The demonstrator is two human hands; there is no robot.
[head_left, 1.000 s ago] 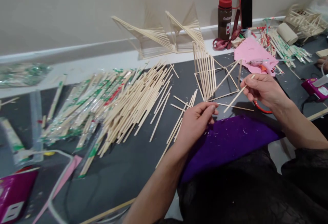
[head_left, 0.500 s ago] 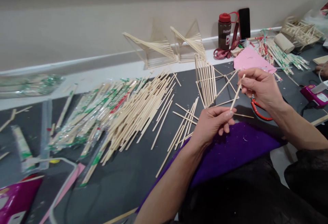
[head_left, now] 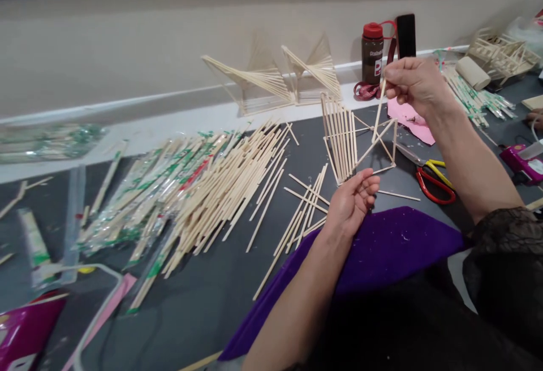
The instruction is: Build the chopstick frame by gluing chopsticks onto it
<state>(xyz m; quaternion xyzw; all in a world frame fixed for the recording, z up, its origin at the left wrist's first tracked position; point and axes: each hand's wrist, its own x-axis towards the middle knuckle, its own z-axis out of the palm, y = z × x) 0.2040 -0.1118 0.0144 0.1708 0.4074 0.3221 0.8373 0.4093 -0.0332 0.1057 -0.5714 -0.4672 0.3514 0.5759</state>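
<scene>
My right hand (head_left: 413,85) pinches the upper end of a thin wooden stick (head_left: 379,112), which hangs down over the right part of a stick frame (head_left: 344,142). Whether the stick's lower end touches the frame, I cannot tell. Palm up and fingers apart, my left hand (head_left: 352,198) holds nothing, just in front of the frame. Loose sticks (head_left: 303,207) lie left of it, partly crossed. A purple cloth (head_left: 399,241) spreads below both hands. Red and yellow handled scissors (head_left: 435,181) rest right of the frame.
Many bare sticks (head_left: 229,190) and wrapped chopsticks (head_left: 148,184) cover the table's left half. Two finished-looking stick models (head_left: 254,80) lean at the wall. A bottle (head_left: 372,54), a phone (head_left: 406,34) and pink paper (head_left: 409,122) are at the back right. A magenta device (head_left: 522,163) sits far right.
My right hand has risen and moved toward the back with the stick. My left hand has let go of the stick's lower end and opened. The scissors show more fully.
</scene>
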